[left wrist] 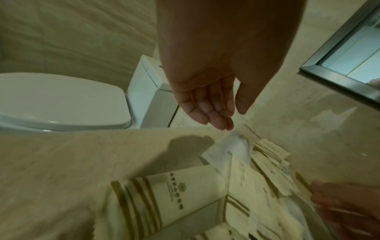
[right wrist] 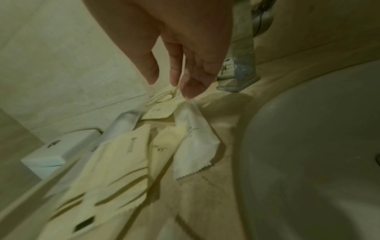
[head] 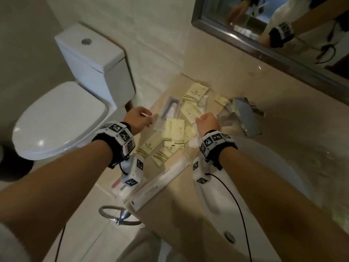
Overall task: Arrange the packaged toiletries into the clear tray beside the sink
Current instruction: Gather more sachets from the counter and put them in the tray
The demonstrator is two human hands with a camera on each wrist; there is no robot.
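Note:
Several cream sachets (head: 173, 133) with gold stripes lie scattered on the beige counter (head: 170, 214) left of the sink. A clear tray shows only as a faint transparent corner (left wrist: 226, 196) over the striped sachets (left wrist: 179, 199). My left hand (head: 139, 120) hovers above the pile's left edge with its fingers (left wrist: 213, 113) straight and holding nothing. My right hand (head: 206, 121) hangs over the pile's right side. Its fingertips (right wrist: 191, 91) are at the top edge of a white sachet (right wrist: 193, 138), with the thumb held apart. I cannot tell whether they touch it.
A long clear toothbrush pack (head: 164, 178) lies near the counter's front edge, and a white tube in a box (head: 171, 108) lies at the back. The chrome faucet (head: 243, 118) and white basin (head: 245, 186) are to the right. The toilet (head: 62, 118) stands left, below counter height.

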